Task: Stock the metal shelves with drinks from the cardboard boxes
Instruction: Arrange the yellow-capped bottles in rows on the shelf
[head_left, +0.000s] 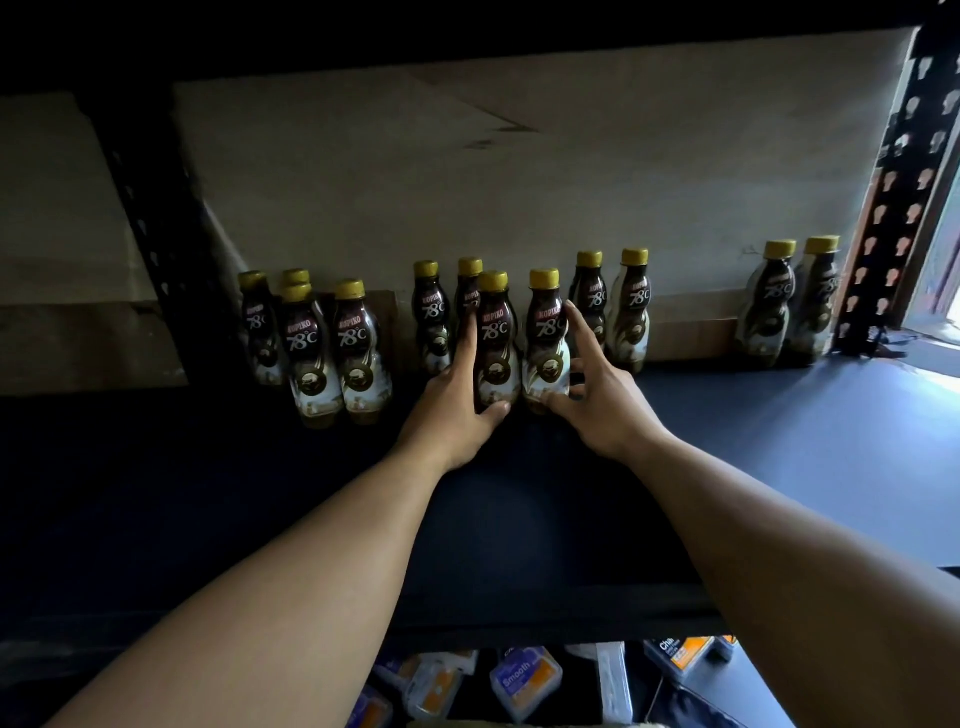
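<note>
So both hands are on bottles at the same time here. The left hand (462, 400) is wrapped around one coffee bottle (497, 343), fingers up its left side and thumb hooked under the base, and the right hand (592, 384) has the neighbouring bottle (545, 338), with its fingers spread loosely up the right flank and its thumb at the bottom. Both bottles stand upright on the dark shelf (779, 467), side by side and practically touching, just in front of the back row (613, 306) lined up against the cardboard backing (467, 182).

Looks to me like the placing step: two bottles going down as the start of a second row. The thing to get right is squaring them up before letting go. These bottles are waisted and tall with a smallish base, so I'd guess they tip easily if nudged near the cap. Best to push low, near the base, and slide them back until they sit snug against the ones behind.

Also worth closing the gap toward the left cluster (317, 348) so the rows stay tidy. There's a separate pair (789, 306) far right, well apart, so plenty of shelf to fill in between.
</note>
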